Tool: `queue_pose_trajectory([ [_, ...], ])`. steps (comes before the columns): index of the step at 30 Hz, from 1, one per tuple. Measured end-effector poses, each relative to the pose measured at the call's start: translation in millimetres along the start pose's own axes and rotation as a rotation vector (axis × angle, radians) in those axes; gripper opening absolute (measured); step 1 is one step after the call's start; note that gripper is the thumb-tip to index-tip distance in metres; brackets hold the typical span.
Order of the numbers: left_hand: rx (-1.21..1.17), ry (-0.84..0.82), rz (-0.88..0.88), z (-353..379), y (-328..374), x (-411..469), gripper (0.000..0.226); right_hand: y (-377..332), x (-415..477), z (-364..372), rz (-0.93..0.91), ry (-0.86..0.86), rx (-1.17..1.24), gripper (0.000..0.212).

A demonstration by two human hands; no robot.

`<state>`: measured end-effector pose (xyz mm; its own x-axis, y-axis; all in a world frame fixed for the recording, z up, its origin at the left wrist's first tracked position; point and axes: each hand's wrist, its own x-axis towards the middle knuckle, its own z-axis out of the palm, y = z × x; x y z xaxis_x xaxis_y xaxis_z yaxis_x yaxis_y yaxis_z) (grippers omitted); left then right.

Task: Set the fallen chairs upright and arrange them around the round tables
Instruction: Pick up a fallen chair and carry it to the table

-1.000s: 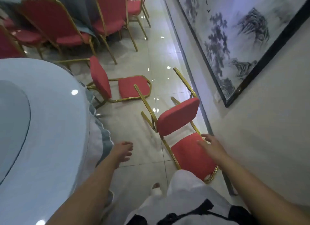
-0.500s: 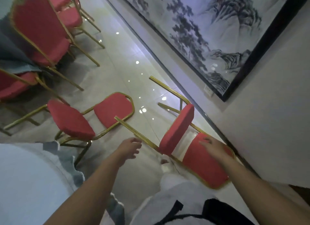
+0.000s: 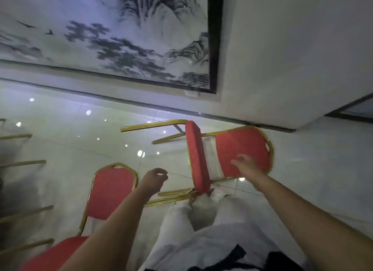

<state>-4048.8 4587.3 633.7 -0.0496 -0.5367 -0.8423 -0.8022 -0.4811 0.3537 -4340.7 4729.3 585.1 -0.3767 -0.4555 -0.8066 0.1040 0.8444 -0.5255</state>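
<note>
From the head view I am looking down at a fallen chair (image 3: 240, 151) lying on its back on the pale glossy floor (image 3: 70, 149), right up against the base of the wall (image 3: 292, 48); its red backrest is lying flat on the tiles, its red seat is standing on edge, and its gold legs are pointing away to the left. My right hand (image 3: 247, 165) is reaching over the backrest with the fingers spread apart and laid against the red padding near its lower edge; I am not seeing it clamped on anything. My left hand (image 3: 154, 179) is hovering above the floor between the two chairs, fingers loosely curled toward the thumb with nothing in them, just short of the gold legs that are running along the floor under it. A second fallen chair (image 3: 111, 190) is lying to the left, its rounded red backrest flat on the floor and its seat blurring out at the bottom left corner. Further gold chair legs (image 3: 24, 163) are poking in from the left edge, though I cannot tell how those chairs stand. My white trousers (image 3: 193, 230) are filling the bottom centre, touching the near end of the first chair's seat. A large framed ink landscape painting (image 3: 121, 38) is hanging on the wall above.
</note>
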Motion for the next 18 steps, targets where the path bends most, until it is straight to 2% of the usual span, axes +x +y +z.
queue_pose_trajectory([
  [3,0.199,-0.09,0.117,-8,20,35,0.024,29,-19,4,0.163,0.138,0.14,0.044],
  [5,0.243,-0.142,0.157,-12,31,62,0.018,46,-32,18,0.274,0.209,0.289,0.038],
  [8,0.35,-0.107,0.195,-17,46,94,0.009,68,-42,55,0.425,0.25,0.501,0.033],
  [12,0.495,-0.05,0.305,-14,74,142,0.023,93,-28,115,0.616,0.2,0.695,0.03],
  [15,0.639,-0.034,0.396,0,97,182,0.035,115,4,151,0.7,0.183,0.843,0.044],
  [18,0.799,-0.005,0.533,29,124,224,0.037,131,42,182,0.727,0.132,0.979,0.028],
])
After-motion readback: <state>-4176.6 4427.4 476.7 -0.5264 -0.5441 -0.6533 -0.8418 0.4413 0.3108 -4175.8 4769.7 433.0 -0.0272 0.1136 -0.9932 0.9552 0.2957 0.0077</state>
